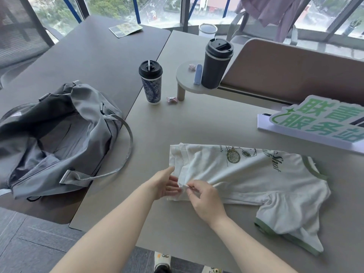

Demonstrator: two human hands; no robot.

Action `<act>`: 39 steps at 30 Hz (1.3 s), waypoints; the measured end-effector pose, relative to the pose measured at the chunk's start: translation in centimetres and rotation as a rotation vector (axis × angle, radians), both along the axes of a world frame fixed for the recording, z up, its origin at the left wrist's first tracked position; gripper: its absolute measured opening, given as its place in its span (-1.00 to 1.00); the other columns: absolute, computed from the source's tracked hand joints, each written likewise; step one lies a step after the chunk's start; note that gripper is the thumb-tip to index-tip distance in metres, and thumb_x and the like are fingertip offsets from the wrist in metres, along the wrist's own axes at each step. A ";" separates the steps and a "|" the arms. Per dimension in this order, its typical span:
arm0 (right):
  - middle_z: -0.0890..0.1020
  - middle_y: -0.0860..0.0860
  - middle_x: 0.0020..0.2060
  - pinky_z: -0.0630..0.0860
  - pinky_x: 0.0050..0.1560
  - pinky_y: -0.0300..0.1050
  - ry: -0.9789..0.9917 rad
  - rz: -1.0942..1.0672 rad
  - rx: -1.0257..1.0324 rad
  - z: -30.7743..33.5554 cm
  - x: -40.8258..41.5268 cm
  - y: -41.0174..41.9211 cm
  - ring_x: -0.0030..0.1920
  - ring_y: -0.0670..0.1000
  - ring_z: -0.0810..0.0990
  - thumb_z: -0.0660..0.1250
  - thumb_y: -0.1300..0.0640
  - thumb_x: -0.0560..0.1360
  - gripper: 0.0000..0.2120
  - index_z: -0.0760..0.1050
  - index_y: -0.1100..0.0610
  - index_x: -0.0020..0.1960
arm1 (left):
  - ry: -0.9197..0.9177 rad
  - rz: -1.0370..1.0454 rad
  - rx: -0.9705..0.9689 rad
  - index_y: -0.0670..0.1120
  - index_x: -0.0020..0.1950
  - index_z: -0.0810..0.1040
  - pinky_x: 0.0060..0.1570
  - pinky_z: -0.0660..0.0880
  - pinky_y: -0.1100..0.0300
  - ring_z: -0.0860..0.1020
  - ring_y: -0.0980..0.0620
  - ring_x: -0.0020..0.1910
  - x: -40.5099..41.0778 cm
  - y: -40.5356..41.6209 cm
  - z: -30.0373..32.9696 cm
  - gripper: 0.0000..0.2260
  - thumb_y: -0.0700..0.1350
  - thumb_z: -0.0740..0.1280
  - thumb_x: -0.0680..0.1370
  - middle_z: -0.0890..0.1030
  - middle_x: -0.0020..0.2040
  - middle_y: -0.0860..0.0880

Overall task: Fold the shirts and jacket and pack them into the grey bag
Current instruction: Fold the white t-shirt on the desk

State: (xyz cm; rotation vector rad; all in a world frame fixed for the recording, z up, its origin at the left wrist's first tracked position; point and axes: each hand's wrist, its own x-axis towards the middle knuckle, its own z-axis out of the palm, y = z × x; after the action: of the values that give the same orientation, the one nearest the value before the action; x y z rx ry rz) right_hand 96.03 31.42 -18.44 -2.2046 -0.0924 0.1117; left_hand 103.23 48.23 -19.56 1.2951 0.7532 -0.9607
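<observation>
A white T-shirt (pixel 254 180) with green trim and a tennis print lies partly folded lengthwise on the beige table, its hem toward me on the left. My right hand (pixel 204 200) pinches the hem corner between thumb and fingers. My left hand (pixel 165 184) lies beside it with straight fingers touching the same hem edge. The grey bag (pixel 59 134) sits gaping to the left on the dark table, its strap trailing onto the beige one. A lilac garment (pixel 269 10) hangs over a chair at the back right.
A patterned lidded cup (pixel 151 83) stands behind the shirt, with a wrapped candy (pixel 171 100) next to it. A dark tumbler (pixel 216 64) stands on a small raised shelf (pixel 187 75). A green-lettered sign (pixel 319 123) lies at the right. The near table edge is close to my arms.
</observation>
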 end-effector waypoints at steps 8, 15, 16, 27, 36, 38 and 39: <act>0.67 -0.13 -0.16 0.61 -0.09 0.03 -0.220 -0.067 0.210 2.0 1.6 -1.6 -0.12 -0.04 0.67 0.39 0.11 0.51 -0.94 0.62 -0.01 -0.04 | 0.060 0.210 -0.383 -0.16 0.06 0.54 -0.29 0.59 0.11 0.61 -0.05 -0.31 5.1 -2.3 1.1 -0.61 0.17 0.30 0.55 0.61 -0.26 -0.10; 0.67 -0.13 -0.15 0.52 -0.11 -0.22 -0.187 -0.023 0.171 1.0 2.2 -1.7 -0.12 -0.12 0.61 0.37 0.11 0.51 -0.90 0.66 0.03 -0.03 | -0.409 0.334 -0.095 0.01 0.43 0.35 -0.11 0.55 0.08 0.57 -0.06 -0.11 8.6 -3.3 -0.4 -0.33 -0.39 0.39 0.38 0.54 0.05 -0.10; 0.67 -0.12 -0.17 0.51 -0.13 -0.21 -0.187 -0.010 0.152 0.9 2.4 -1.5 -0.15 -0.12 0.59 0.37 0.10 0.51 -0.90 0.66 0.03 -0.04 | -0.497 0.310 -0.053 0.01 0.43 0.37 -0.12 0.55 0.11 0.57 -0.04 -0.14 8.9 -2.9 -0.7 -0.30 -0.38 0.37 0.32 0.55 -0.02 -0.09; 0.70 -0.05 0.06 0.49 0.14 -0.16 0.181 0.192 -0.078 -1.0 3.3 0.9 0.09 -0.05 0.61 0.31 0.14 0.57 -0.80 0.65 0.06 0.14 | -0.568 -0.059 0.033 -0.02 0.43 0.39 -0.03 0.50 0.22 0.54 0.05 0.04 11.2 0.7 -2.3 -0.40 -0.49 0.25 0.47 0.47 0.31 -0.07; 0.52 -0.02 -0.17 0.51 -0.18 0.00 0.022 0.059 -0.674 -4.3 1.3 -3.4 -0.16 0.10 0.54 0.41 0.15 0.27 -0.76 0.55 -0.01 -0.07 | -0.677 -0.172 0.324 0.02 0.35 0.49 0.03 0.51 0.16 0.54 0.01 0.04 11.5 -1.1 -2.7 -0.49 -0.30 0.37 0.43 0.50 0.14 0.00; 0.52 -0.02 -0.21 0.49 -0.20 -0.03 -0.044 0.069 -0.645 -4.4 1.5 -3.5 -0.22 0.09 0.53 0.45 0.23 0.24 -0.75 0.54 0.04 -0.12 | -0.725 -0.208 0.414 0.04 0.30 0.53 0.22 0.50 0.07 0.55 0.00 0.15 11.5 -1.4 -2.7 -0.53 -0.29 0.31 0.42 0.52 0.18 -0.01; 0.52 -0.02 -0.23 0.48 -0.21 -0.05 -0.086 0.060 -0.607 -4.4 1.6 -3.7 -0.23 0.08 0.52 0.43 0.27 0.25 -0.77 0.55 0.07 -0.13 | -0.753 -0.190 0.452 0.05 0.27 0.54 0.27 0.47 0.05 0.54 0.00 0.18 11.5 -1.4 -2.6 -0.53 -0.30 0.27 0.41 0.52 0.20 -0.02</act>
State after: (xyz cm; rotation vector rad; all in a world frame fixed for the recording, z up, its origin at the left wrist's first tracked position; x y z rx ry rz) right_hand 97.63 27.76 -22.84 -2.8140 -0.1930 0.0857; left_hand 114.73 46.83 -22.20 1.9852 0.2553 -0.3777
